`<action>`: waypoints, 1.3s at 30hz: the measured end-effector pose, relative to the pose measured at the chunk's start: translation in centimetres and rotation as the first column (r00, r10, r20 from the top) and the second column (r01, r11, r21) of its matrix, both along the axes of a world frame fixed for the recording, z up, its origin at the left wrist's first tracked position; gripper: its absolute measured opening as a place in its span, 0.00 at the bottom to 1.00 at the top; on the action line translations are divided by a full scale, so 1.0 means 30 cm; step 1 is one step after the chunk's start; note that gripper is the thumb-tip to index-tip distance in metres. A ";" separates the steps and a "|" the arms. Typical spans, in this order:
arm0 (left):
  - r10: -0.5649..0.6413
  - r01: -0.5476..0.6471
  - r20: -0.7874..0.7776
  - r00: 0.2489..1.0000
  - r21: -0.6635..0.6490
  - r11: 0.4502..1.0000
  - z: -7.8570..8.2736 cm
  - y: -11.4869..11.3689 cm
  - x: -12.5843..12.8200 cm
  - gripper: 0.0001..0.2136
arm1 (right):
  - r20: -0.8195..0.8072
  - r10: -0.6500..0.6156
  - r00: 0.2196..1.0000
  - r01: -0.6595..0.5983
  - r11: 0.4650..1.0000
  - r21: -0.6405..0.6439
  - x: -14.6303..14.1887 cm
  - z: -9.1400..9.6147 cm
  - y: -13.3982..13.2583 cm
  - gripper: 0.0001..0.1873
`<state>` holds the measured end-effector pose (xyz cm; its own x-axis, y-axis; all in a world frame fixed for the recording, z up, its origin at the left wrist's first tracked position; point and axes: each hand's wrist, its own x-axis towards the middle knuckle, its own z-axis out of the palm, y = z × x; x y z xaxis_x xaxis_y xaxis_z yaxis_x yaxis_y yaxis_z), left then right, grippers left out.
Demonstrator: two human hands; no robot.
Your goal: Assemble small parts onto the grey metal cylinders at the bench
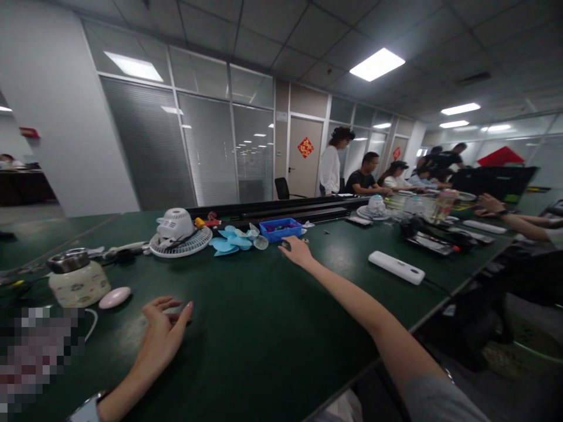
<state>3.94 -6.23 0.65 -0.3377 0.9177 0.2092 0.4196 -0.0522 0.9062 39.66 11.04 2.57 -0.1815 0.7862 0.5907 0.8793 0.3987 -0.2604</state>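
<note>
My left hand (163, 325) rests on the dark green table (264, 328) near its front edge, fingers loosely curled and apart, holding nothing. My right hand (297, 251) is stretched far forward and lies on the table, fingers down; whether it pinches something small I cannot make out. Just beyond it stand a blue parts tray (280, 229) and light blue fan blades (235, 241). A white fan motor sits on a round white fan grille (179, 240) to their left.
A cream jar with a metal lid (77, 280) and a pink oval object (115, 297) stand at the left. A white power strip (396, 267) lies at the right. Other people sit and stand along the far right of the table; another person's arm (514, 218) reaches in.
</note>
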 end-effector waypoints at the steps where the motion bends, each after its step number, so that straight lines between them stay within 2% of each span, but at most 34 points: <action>1: -0.005 0.005 0.001 1.000 0.006 1.000 -0.011 0.009 -0.006 0.30 | -0.005 -0.003 1.000 0.003 1.000 -0.015 -0.004 -0.011 0.004 0.23; 7: 0.001 -0.001 -0.015 1.000 0.023 1.000 -0.051 0.039 -0.027 0.32 | -0.025 -0.006 1.000 0.004 0.998 -0.070 0.007 -0.057 0.015 0.24; 11: -0.012 0.012 -0.019 1.000 0.025 1.000 -0.042 0.029 -0.025 0.32 | -0.051 -0.002 0.999 -0.004 0.995 -0.103 0.007 -0.069 0.009 0.30; 15: 0.011 -0.011 0.016 1.000 0.028 1.000 -0.014 0.013 -0.006 0.30 | -0.090 0.006 0.996 -0.015 0.995 -0.098 -0.017 -0.061 -0.013 0.30; 17: 0.019 -0.019 0.024 1.000 0.013 1.000 -0.001 0.007 0.004 0.29 | -0.129 0.062 0.990 -0.074 0.994 -0.084 -0.058 -0.040 -0.049 0.30; 19: 0.020 -0.020 0.015 1.000 0.006 1.000 0.004 0.005 0.008 0.29 | -0.191 0.196 0.962 -0.210 0.976 -0.060 -0.124 -0.008 -0.116 0.32; 21: 0.012 -0.012 -0.003 1.000 0.008 1.000 0.002 0.006 0.005 0.30 | -0.237 0.382 0.893 -0.401 0.915 -0.037 -0.207 0.029 -0.212 0.33; 24: -0.006 0.006 -0.032 0.999 0.013 1.000 -0.008 0.007 -0.006 0.31 | -0.213 0.629 0.748 -0.654 0.753 -0.070 -0.322 0.072 -0.371 0.35; 26: -0.019 0.020 -0.066 0.998 0.005 1.000 -0.010 0.003 -0.011 0.30 | -0.181 0.710 0.681 -0.732 0.672 -0.117 -0.370 0.080 -0.452 0.35; 27: -0.030 0.031 -0.089 0.996 0.003 1.000 -0.008 -0.001 -0.012 0.30 | -0.165 0.725 0.669 -0.743 0.655 -0.138 -0.383 0.077 -0.479 0.35; 30: -0.074 0.081 -0.196 0.978 0.025 0.996 0.007 -0.019 -0.003 0.26 | -0.125 0.724 0.678 -0.732 0.652 -0.196 -0.395 0.046 -0.514 0.35; 34: -0.150 0.192 -0.361 0.921 0.084 0.978 0.031 -0.030 0.033 0.25 | -0.129 0.701 0.702 -0.710 0.670 -0.217 -0.389 0.007 -0.507 0.39; 39: -0.200 0.306 -0.443 0.874 0.182 0.934 0.044 -0.002 0.111 0.23 | -0.145 0.650 0.746 -0.664 0.712 -0.226 -0.392 -0.017 -0.495 0.47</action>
<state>7.26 -6.30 1.95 0.0649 0.8636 0.5000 0.6926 -0.3997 0.6005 27.88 -3.80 2.06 -0.6837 0.5985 0.4175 0.4027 0.7866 -0.4681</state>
